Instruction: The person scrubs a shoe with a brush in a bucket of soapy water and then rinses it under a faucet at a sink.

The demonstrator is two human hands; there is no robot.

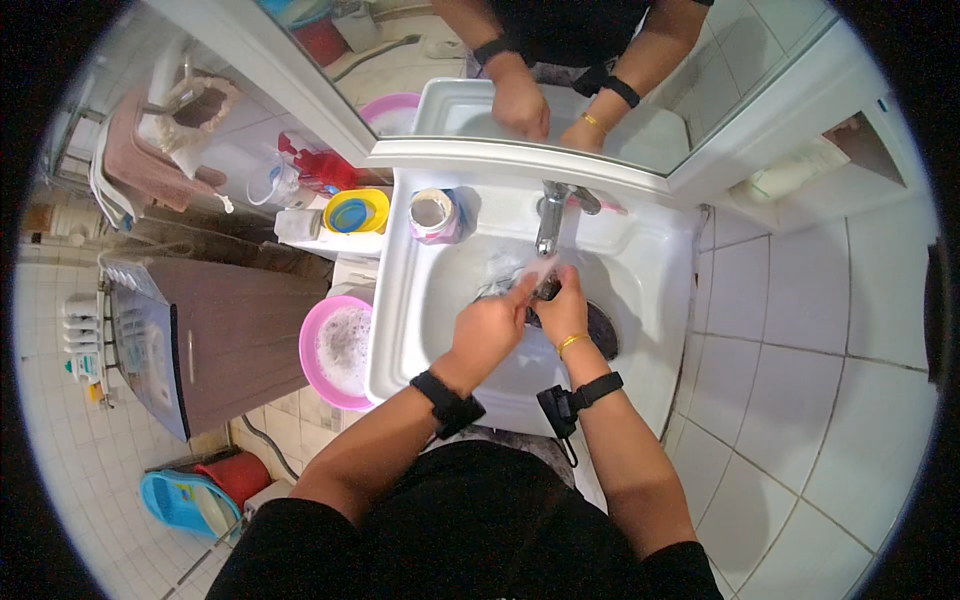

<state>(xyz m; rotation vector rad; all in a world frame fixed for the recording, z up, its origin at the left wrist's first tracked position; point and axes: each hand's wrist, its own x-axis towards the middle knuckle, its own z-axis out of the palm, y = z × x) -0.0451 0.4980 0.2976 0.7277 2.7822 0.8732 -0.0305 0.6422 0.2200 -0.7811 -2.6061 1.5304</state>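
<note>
Both of my hands meet over a white washbasin (394,315), just below the chrome faucet (550,225). My left hand (491,326) presses its fingers on a small pale, wet item (538,268), too blurred to name. My right hand (562,307) grips a small dark object (549,289) from the other side; its kind cannot be told. A round dark thing (602,331) lies in the bowl beside my right wrist. An uncapped jar (433,214) with a crusted rim stands on the basin's back left corner.
A pink basin (307,352) of suds stands left of the washbasin. Behind it are a yellow container (381,206) and a red bottle (326,171). A framed mirror (517,154) overhangs the faucet. A tiled wall (795,300) is on the right; a washing machine (240,337) is at left.
</note>
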